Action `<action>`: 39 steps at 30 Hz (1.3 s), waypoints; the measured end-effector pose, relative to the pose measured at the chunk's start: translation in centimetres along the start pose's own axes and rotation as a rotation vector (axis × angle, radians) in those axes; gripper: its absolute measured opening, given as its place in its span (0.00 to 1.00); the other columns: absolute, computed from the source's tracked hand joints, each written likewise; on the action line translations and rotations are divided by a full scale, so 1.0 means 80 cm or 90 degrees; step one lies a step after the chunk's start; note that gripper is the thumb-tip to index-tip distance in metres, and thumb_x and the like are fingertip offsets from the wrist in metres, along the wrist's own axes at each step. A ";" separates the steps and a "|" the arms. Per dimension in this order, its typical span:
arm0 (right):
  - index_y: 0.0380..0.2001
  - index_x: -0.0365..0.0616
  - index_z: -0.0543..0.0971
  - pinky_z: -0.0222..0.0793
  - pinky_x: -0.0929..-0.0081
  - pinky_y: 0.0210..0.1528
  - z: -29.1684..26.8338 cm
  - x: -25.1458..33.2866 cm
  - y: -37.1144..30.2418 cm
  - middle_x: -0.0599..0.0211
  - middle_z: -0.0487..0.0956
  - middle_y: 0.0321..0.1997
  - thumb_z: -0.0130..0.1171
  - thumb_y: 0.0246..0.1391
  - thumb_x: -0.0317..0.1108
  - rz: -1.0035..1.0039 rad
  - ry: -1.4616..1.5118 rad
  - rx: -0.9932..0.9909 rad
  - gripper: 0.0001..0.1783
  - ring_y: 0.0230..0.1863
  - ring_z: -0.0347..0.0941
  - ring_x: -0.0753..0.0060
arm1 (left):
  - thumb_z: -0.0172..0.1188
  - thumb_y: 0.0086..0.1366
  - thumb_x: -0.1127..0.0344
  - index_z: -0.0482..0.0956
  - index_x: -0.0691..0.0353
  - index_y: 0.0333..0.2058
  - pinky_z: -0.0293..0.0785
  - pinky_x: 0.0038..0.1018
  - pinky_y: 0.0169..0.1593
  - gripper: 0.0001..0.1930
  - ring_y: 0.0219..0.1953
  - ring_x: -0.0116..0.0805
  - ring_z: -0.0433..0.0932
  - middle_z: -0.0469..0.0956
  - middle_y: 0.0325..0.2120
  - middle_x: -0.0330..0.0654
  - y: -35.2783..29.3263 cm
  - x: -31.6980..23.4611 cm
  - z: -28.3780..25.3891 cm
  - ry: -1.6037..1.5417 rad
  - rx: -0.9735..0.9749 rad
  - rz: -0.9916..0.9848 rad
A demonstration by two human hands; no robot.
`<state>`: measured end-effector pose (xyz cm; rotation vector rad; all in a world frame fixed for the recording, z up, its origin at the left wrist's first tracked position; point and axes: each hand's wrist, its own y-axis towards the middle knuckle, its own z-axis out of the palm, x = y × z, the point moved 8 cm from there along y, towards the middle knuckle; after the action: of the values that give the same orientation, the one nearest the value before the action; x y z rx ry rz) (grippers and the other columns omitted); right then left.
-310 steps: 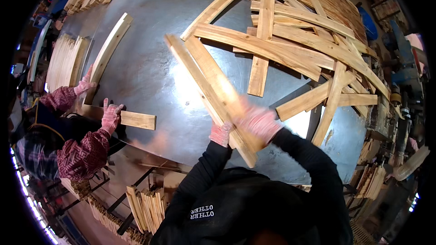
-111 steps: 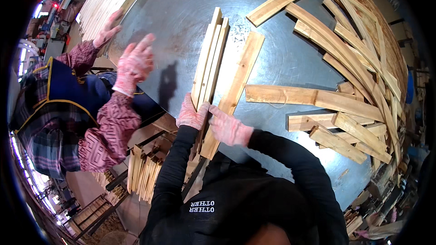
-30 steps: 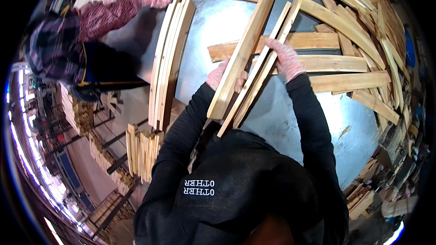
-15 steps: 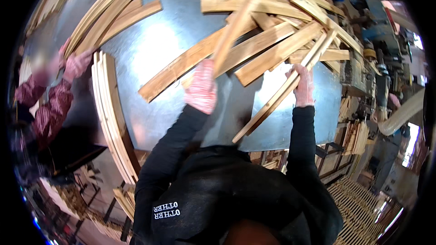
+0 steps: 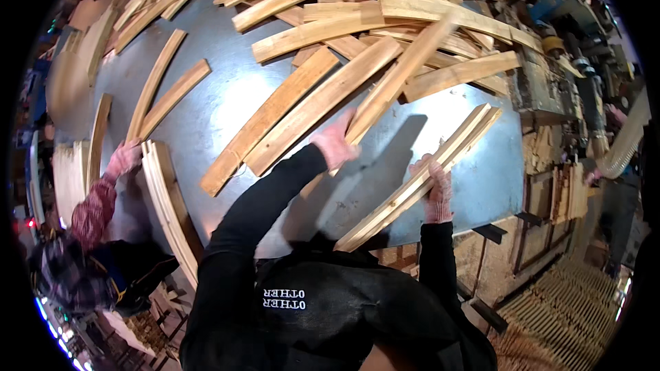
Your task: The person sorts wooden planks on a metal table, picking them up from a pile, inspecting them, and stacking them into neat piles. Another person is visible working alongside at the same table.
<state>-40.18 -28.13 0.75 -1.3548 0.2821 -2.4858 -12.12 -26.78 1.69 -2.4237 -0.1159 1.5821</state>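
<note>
Far left, a co-worker's pink-gloved hand (image 5: 124, 159) reached in just beside an upright stack of pale, slightly curved wooden strips (image 5: 170, 203); whether it gripped anything could not be told. Then came two loose, flat brown wooden boards (image 5: 271, 124), side by side on the grey metal table (image 5: 488, 185).

And here was the left hand (image 5: 337, 144), in a pink-and-white knit glove, closed round the near end of a long, light-brown wooden board (image 5: 400, 79) that slanted away up and right, toward the pile. It looked stiff and fairly light, but held by one end it would likely tip at its far end; nearer the middle seemed the steadier hold.

Well apart to the right, the right hand (image 5: 438, 189) was clamped round narrow, pale wooden strips (image 5: 395, 200) near mid-length: a balanced spot, though smooth faces might slide against each other without a firm squeeze.
</note>
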 end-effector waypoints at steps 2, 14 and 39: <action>0.47 0.39 0.73 0.77 0.58 0.49 0.001 -0.032 0.010 0.63 0.76 0.41 0.67 0.52 0.32 0.027 0.057 0.010 0.21 0.41 0.76 0.64 | 0.64 0.53 0.63 0.68 0.67 0.59 0.77 0.30 0.45 0.34 0.39 0.34 0.81 0.79 0.40 0.46 -0.076 -0.039 -0.035 -0.265 0.032 -0.028; 0.53 0.39 0.71 0.76 0.60 0.51 0.178 -0.084 0.051 0.64 0.76 0.45 0.66 0.54 0.35 0.080 -0.059 0.243 0.26 0.43 0.76 0.66 | 0.69 0.53 0.58 0.72 0.68 0.53 0.79 0.35 0.45 0.31 0.40 0.41 0.82 0.80 0.39 0.48 -0.311 0.011 0.013 -0.727 -0.226 -0.180; 0.67 0.46 0.60 0.74 0.71 0.50 0.418 -0.240 0.014 0.64 0.73 0.49 0.61 0.49 0.24 0.100 -0.346 0.189 0.41 0.44 0.72 0.72 | 0.54 0.66 0.50 0.63 0.58 0.50 0.75 0.53 0.51 0.23 0.46 0.59 0.81 0.81 0.41 0.57 -0.302 0.431 -0.790 0.367 -0.545 -0.741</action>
<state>-2.00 -23.49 3.30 -1.7205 -0.0959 -1.8508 61.10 -6.69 1.09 -2.2963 -1.9418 0.2746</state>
